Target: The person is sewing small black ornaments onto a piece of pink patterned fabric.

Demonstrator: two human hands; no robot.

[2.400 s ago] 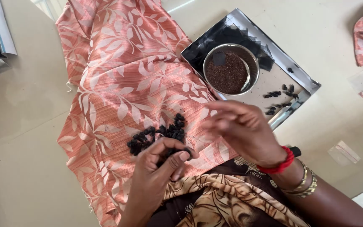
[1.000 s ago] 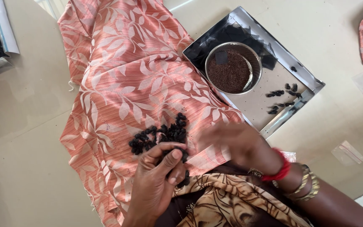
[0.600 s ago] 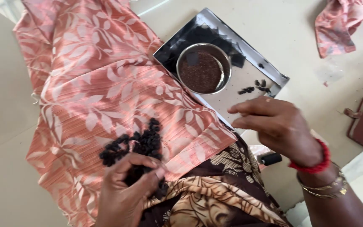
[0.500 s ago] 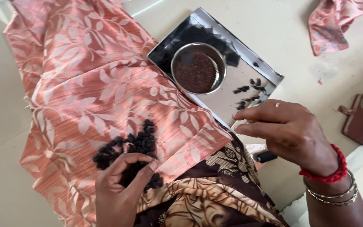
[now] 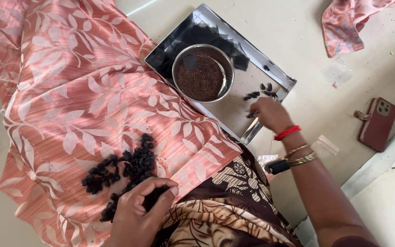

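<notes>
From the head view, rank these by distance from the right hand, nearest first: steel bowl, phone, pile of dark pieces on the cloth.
1. Steel bowl, up-left of the right hand, on the tray.
2. Phone, on the floor, far right.
3. Pile of dark pieces, on the cloth, far left.
</notes>
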